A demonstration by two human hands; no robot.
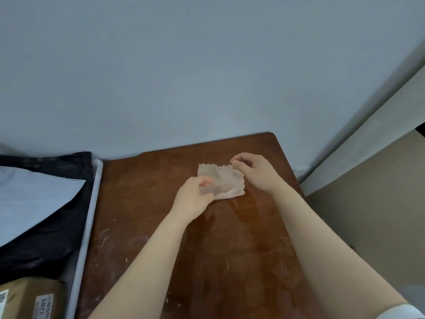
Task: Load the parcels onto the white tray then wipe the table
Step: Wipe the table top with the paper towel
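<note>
A small beige cloth (224,180) with zigzag edges is held just above the far part of the brown wooden table (161,226). My left hand (195,192) pinches its near left corner. My right hand (255,171) pinches its far right corner between thumb and fingertips. At the left, the white tray (92,208) carries a black plastic parcel (57,226), a white mailer (30,199) lying on top of it, and a brown cardboard box (27,298) with labels at the near corner.
The table is scratched and shows a damp sheen near its middle. A pale wall rises right behind the table. To the right, the table edge drops to a beige floor beside a white door frame (368,130).
</note>
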